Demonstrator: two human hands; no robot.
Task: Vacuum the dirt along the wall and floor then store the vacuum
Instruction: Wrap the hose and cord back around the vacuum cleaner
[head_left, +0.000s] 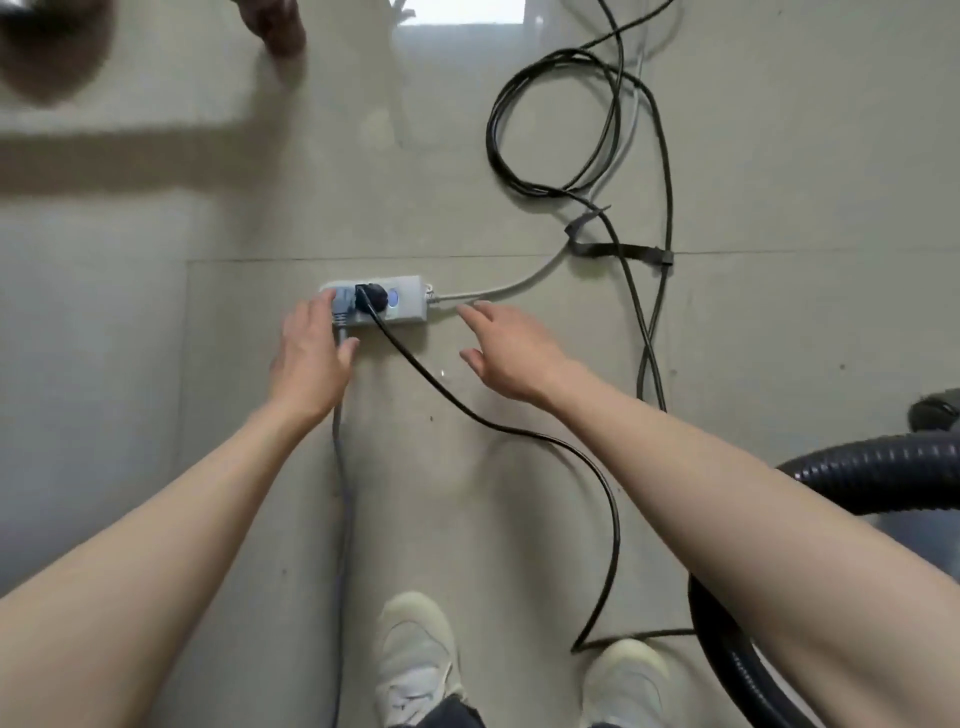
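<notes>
Beige tile floor (779, 156), head view. Grey power strip (410, 301) lies flat, long axis left-right, its grey lead exiting right. Black vacuum plug (371, 299) sits in it, black cord (519, 431) trailing toward the shoes (415, 654). Left hand (311, 358), fingers straight, presses the strip's left end. Right hand (506, 353) hovers just right, fingers spread, empty. Ribbed vacuum hose (878, 478) at right edge.

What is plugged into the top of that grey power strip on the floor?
On the power strip sit a black plug and a grey plug, beside a blue-lit switch. The left hand rests on the strip's left end, hiding any sockets there.
</notes>
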